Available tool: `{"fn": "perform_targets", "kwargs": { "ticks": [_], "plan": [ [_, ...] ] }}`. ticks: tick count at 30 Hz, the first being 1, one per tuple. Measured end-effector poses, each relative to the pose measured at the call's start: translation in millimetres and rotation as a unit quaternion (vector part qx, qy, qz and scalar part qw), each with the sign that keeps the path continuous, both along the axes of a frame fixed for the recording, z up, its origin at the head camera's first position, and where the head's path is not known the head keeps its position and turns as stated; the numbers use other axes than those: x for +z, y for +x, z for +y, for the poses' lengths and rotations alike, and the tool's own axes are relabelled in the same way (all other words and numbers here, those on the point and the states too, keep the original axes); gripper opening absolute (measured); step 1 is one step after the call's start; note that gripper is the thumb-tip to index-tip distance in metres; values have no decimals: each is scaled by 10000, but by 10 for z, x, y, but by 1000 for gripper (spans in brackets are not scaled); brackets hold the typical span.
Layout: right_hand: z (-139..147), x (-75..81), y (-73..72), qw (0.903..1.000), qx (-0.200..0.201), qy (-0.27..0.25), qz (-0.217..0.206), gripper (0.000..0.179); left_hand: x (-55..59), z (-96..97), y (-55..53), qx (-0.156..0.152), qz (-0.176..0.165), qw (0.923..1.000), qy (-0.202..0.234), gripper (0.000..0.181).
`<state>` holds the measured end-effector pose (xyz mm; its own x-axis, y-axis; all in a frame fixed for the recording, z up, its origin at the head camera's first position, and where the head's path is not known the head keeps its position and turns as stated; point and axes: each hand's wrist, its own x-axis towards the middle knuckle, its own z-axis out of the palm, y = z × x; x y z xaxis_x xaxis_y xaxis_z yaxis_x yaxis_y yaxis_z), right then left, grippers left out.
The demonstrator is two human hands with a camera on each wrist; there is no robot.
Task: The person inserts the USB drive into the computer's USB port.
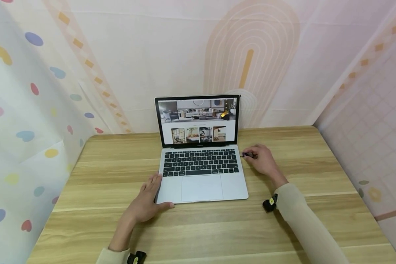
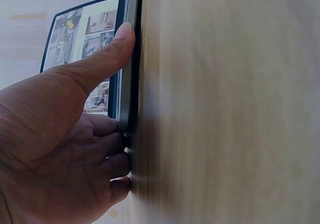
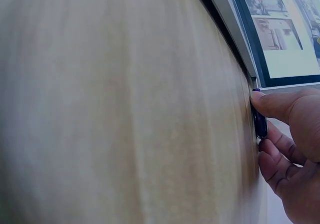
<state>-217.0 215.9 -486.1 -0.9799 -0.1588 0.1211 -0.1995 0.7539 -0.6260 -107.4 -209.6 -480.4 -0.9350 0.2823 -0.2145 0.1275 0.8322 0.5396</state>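
A silver laptop (image 1: 171,189) lies unfolded on the wooden table, its screen (image 1: 198,123) lit with a page of room pictures. At its front left corner, my left hand (image 1: 145,205) rests with fingers spread along the left side and thumb at the front edge. Beside the far right side of the keyboard, my right hand (image 1: 262,161) pinches a small dark USB stick (image 1: 248,154) between thumb and fingers. In the right wrist view, the USB stick (image 3: 260,123) is low by the tabletop, its end right at the laptop's side; fingers partly cover it.
The wooden tabletop (image 1: 316,165) extends around the laptop on all sides. A patterned curtain (image 1: 151,55) hangs behind the table's back edge, with more cloth at both sides. Black wrist cameras (image 1: 270,204) sit by both sleeves.
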Motion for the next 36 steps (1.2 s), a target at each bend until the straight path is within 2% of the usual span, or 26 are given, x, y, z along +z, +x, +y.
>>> {"fn": "perform_targets", "kwargs": {
  "ticks": [15, 36],
  "plan": [
    [24, -6, -9, 9998, 154, 76, -131, 23, 41, 15, 31, -41, 1, 10000, 28, 115],
    [-53, 10, -25, 9997, 186, 117, -134, 24, -13, 4, 15, -43, 66, 9999, 74, 114]
  ]
}}
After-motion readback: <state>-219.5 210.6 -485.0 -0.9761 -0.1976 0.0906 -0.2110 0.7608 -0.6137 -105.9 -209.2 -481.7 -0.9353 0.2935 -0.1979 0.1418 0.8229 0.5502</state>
